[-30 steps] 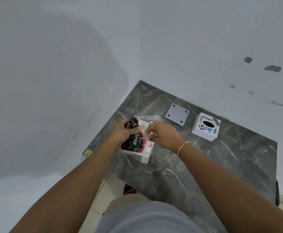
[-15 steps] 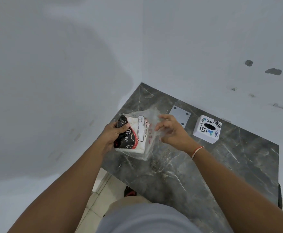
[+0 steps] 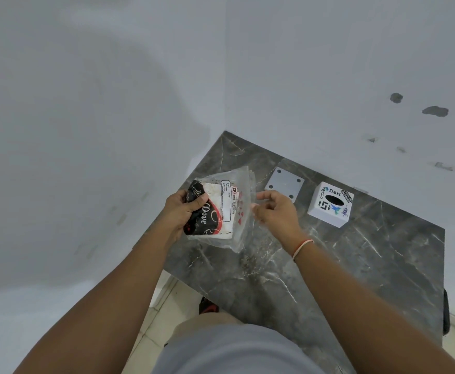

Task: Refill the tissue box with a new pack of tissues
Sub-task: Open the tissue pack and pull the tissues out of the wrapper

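The left hand covered one end of the tissue pack, its grip closed around the black Dove wrapper; the small label print was too fine to read. Since half a second earlier, the pack had tilted slightly more upright above the marble counter. The right hand pinched the clear plastic edge, fingers curled. The white tissue box sat apart, beside its grey base plate.

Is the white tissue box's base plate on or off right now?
Off: the base plate lies flat on the table beside the tissue box.
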